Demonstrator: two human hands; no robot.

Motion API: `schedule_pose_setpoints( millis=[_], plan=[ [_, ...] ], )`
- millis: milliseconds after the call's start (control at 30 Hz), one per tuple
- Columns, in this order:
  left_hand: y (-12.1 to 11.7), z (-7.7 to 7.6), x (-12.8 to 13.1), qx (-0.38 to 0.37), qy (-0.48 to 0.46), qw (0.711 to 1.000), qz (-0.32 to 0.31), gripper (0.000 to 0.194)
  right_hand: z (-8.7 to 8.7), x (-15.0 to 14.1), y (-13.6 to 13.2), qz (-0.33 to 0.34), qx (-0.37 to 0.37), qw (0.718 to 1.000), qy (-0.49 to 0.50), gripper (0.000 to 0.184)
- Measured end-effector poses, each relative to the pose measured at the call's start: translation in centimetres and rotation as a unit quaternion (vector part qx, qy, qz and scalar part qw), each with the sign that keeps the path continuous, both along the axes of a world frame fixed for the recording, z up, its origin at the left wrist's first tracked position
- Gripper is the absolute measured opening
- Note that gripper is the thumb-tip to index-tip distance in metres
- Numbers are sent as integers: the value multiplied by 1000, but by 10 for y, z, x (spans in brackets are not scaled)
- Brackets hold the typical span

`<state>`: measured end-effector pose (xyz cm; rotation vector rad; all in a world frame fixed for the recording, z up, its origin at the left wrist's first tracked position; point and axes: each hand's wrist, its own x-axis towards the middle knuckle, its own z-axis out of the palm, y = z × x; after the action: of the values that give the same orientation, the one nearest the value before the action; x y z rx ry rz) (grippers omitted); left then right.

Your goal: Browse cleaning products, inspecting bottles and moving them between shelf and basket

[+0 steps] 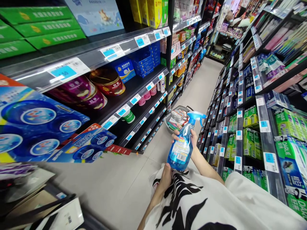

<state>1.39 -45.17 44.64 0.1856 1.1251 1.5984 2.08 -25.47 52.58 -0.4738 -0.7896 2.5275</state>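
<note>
A clear spray bottle (181, 148) of blue liquid, with a blue and white trigger head and a printed label with a barcode, is tilted in front of my body. My right hand (193, 139) is wrapped around its upper part, fingertips showing on the label's left side. Low down, my left hand (166, 175) holds the bottle's base, its thumb at the lower left corner and its other fingers mostly hidden. Beyond the bottle, a grey shopping basket (170, 128) with several packaged goods in it rests on the floor.
At left, a shelf unit (141, 92) carries boxes, tins and price tags. Blue hanging packs (38, 118) jut out near me. The right-hand shelf (240, 134) holds green toothpaste boxes (251, 143). A tiled aisle floor (201, 80) runs between the shelves.
</note>
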Motion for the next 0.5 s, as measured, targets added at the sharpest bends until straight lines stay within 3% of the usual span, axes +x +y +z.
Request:
schedule_pose_setpoints(
  millis=[133, 300, 367, 500],
  plan=[
    [12, 13, -2, 3, -30, 999, 34, 88, 11, -5, -3, 7, 19, 1000, 4, 60],
    [29, 30, -12, -56, -152, 980, 113, 76, 19, 4, 0, 37, 104, 994, 0, 61],
    [30, 30, -18, -44, -211, 973, 83, 72, 16, 9, 9, 102, 148, 984, 10, 68],
    [31, 20, -21, 24, -291, 954, -66, 56, 6, 9, 28, 254, 199, 946, 13, 68]
  ],
)
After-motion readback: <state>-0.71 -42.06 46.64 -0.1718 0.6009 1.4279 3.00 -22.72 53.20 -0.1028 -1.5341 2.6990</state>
